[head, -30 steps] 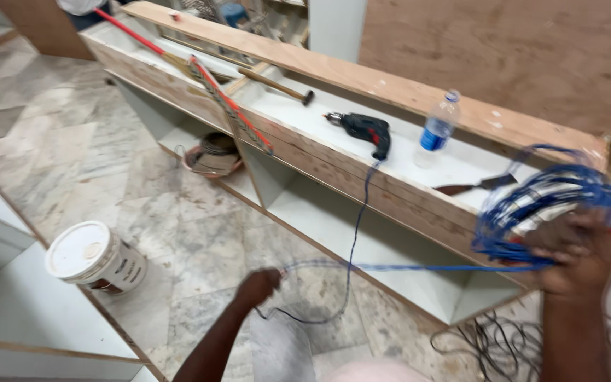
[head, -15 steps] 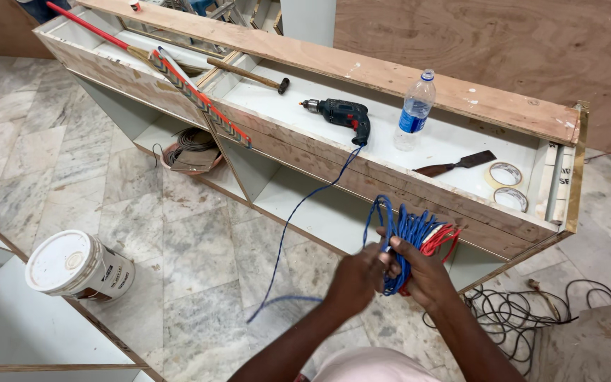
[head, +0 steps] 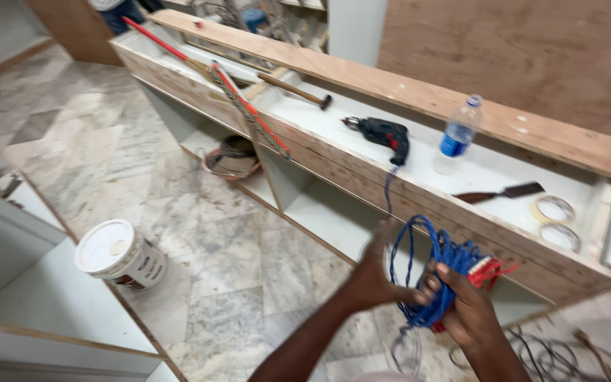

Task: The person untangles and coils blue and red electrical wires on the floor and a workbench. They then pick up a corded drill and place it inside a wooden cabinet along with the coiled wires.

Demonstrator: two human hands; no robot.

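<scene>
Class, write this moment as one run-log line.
left hand: gripping blue cable coil | right hand: clasping same coil | drill: lying on cabinet, corded to coil

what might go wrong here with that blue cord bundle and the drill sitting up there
The blue coiled cord gripped by the left hand and right hand runs up to the dark electric drill lying on the white cabinet top. A hard tug might drag the drill off the edge. The clear plastic water bottle beside it could tip. Loose black cables on the floor may snag feet.
</scene>
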